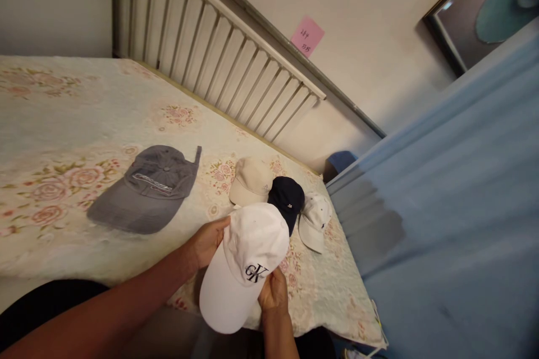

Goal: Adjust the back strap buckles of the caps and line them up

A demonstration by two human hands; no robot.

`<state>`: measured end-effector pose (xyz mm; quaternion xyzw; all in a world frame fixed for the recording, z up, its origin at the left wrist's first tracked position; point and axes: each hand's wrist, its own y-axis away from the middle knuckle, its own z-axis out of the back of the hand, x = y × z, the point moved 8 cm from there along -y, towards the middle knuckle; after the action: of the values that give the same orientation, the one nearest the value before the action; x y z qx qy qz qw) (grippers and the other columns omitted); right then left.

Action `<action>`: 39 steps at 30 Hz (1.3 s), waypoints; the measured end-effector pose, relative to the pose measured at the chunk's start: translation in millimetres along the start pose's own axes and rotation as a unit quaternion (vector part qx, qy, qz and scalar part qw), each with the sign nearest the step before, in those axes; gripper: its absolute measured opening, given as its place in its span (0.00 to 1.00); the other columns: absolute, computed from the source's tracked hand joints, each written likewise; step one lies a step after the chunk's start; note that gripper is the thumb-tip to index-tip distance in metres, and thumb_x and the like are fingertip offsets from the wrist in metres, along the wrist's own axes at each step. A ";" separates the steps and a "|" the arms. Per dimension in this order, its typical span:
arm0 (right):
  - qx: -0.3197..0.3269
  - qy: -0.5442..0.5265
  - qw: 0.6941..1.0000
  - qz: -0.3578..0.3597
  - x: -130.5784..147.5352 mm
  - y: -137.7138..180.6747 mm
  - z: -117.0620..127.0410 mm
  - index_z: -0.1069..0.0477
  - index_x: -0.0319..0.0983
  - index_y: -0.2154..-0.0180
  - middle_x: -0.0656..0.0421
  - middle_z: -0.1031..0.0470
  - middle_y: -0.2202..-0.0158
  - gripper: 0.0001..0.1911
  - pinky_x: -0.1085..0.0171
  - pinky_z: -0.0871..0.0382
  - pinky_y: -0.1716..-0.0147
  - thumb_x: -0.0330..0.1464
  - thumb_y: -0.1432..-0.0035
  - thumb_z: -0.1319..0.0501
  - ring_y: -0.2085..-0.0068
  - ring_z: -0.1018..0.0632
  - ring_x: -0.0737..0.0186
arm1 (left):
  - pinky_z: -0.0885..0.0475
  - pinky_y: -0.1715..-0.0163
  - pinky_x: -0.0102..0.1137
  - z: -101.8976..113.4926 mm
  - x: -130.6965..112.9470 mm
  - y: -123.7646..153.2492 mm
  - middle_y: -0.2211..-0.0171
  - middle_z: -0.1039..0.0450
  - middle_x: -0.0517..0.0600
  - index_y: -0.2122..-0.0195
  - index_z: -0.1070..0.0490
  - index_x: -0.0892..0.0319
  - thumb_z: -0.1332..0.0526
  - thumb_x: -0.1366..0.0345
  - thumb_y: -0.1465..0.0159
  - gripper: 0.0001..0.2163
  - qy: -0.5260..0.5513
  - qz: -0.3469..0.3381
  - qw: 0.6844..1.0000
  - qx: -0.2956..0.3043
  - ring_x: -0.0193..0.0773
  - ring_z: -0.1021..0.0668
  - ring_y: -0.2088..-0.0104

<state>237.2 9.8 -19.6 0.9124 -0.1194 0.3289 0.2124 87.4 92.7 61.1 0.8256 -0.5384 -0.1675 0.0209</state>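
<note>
A white baseball cap [256,241] with a black "CK" mark on its front is held above the near edge of the bed, its brim toward me. My left hand [209,242] grips it at the left side, fingers partly hidden behind the crown. On the right side my right hand [274,290] is closed on the cap's lower edge. Just beyond it lie a beige cap [251,181], a black cap [287,199] and an off-white cap [315,219], close together. A grey cap [154,190] with lettering and a loose back strap rests apart to the left.
The bed has a floral cover [168,129]. A white slatted rail [210,50] runs along the wall behind it. Blue curtain fabric [442,196] hangs at the right. On the wall are a pink note [307,35] and a framed picture [484,11].
</note>
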 end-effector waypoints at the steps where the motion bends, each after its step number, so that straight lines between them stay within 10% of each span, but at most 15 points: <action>1: 0.003 -0.002 1.000 -0.001 0.0 0.5 -2.1 0.28 0.35 0.52 0.52 0.21 0.54 0.19 0.53 0.38 0.41 0.33 0.46 0.36 0.49 0.24 0.56 | 0.31 0.50 0.42 -0.3 0.0 0.4 0.61 0.20 0.61 0.45 0.33 0.69 0.43 0.59 0.38 0.23 -0.001 0.001 1.000 -0.003 0.52 0.20 0.58; 39: -0.020 -0.001 1.000 0.006 2.8 0.8 -1.0 0.25 0.35 0.56 0.53 0.20 0.56 0.17 0.52 0.38 0.42 0.31 0.50 0.35 0.50 0.23 0.55 | 0.31 0.52 0.41 4.3 0.7 -1.0 0.62 0.20 0.59 0.46 0.33 0.69 0.44 0.60 0.37 0.22 -0.004 0.005 1.000 -0.028 0.50 0.20 0.59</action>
<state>238.5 9.4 -16.8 0.9077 -0.1315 0.3263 0.2287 87.3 93.2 56.7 0.8213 -0.5378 -0.1856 0.0426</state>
